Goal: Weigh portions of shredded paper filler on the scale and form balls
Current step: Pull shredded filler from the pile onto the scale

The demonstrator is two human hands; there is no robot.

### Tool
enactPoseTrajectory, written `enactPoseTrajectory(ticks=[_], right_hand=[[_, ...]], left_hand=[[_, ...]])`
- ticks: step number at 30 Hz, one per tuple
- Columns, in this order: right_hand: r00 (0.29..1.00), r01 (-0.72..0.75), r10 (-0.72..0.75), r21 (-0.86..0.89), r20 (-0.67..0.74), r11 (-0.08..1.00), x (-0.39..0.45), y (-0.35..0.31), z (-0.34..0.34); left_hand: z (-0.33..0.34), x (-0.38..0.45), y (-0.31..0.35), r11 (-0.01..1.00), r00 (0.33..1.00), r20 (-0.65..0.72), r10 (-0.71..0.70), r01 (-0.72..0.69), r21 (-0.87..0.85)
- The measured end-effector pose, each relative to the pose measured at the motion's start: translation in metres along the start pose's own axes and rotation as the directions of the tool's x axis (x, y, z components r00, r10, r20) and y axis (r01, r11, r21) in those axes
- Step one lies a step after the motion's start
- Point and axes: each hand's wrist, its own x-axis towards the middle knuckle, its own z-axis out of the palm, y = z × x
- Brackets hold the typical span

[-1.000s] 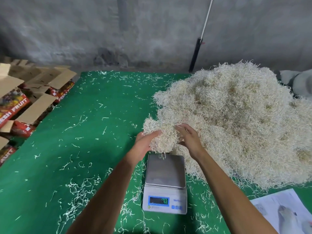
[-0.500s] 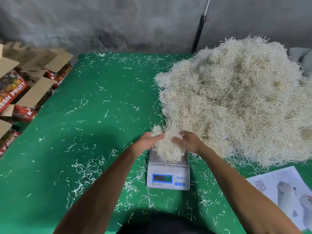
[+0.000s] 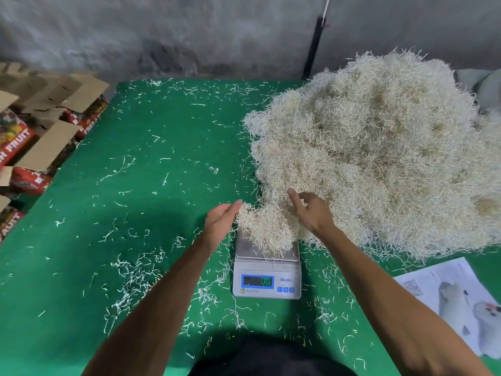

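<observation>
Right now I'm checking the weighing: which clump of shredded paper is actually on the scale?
The small portion between the hands, resting on the scale platform; the big pile lies on the green table.

The scale's (image 3: 267, 270) readout (image 3: 257, 281) glowed green, but its digits were too smeared to read — so was the small print under it. The far half of its steel platform lay buried under the portion of shredded paper (image 3: 267, 226), just below the hands. Whether that portion was separate from the big heap (image 3: 379, 158) beyond the right hand (image 3: 311, 213) could not be told. That hand's fingertips were sunk in the strands. The heap ran off the right edge. Near the right forearm, a printed sheet (image 3: 447, 299) was cut by the frame — its square code too small to make out. Left of the left hand (image 3: 221, 221), the cartons (image 3: 40, 137) were cropped, their lettering partial.
</observation>
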Motion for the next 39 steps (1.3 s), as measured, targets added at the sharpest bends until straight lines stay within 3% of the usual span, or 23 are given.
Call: enactPoseTrajectory(ticks=[8, 32, 36, 39], right_hand=[[1.000, 0.014, -0.014, -0.024, -0.017, 1.000, -0.002, 0.003, -0.001], [0.999, 0.034, -0.034, 0.023, 0.023, 0.999, 0.004, 0.008, 0.006], [0.991, 0.071, -0.080, 0.080, 0.111, 0.994, -0.002, 0.009, 0.015], [0.939, 0.208, -0.173, -0.091, 0.297, 0.974, -0.013, 0.009, 0.034]], left_hand=[[0.002, 0.002, 0.001, 0.995, 0.992, -0.086, 0.087, -0.091, -0.044], [0.010, 0.009, 0.003, 0.990, 0.994, -0.072, 0.078, -0.085, -0.108], [0.015, 0.015, 0.000, 0.996, 0.996, -0.089, 0.023, -0.031, -0.087], [0.023, 0.018, -0.003, 0.999, 0.999, -0.041, -0.018, 0.016, -0.049]])
